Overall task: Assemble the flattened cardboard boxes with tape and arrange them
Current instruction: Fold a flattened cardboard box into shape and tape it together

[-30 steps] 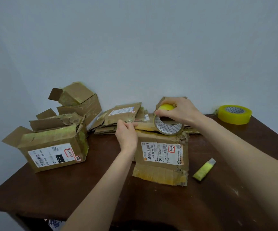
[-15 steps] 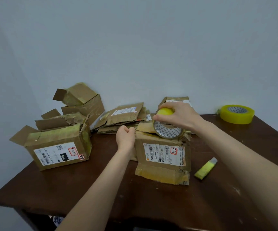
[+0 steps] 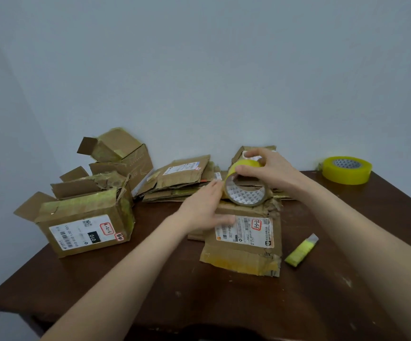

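From the head camera, the only view we have, our right hand grips the tape roll from above, fingers curled over its yellow rim, the roll standing on edge on top of the box in front of us. The roll's open core faces us, so its axis runs toward the camera and tape would pull off sideways. Our left hand lies open and flat, fingers extended, touching the roll's left edge and resting on the box's upper left; it holds nothing. We judge the left hand nearer to the tape's loose end, though we cannot see that end.

The box sits mid-tabletop, label toward us, bottom flap splayed flat. A yellow cutter lies just right of it. The flattened stack waits behind, assembled boxes stand left, and a spare roll sits at the far right corner. The dark tabletop is scuffed and backs onto a plain pale wall.
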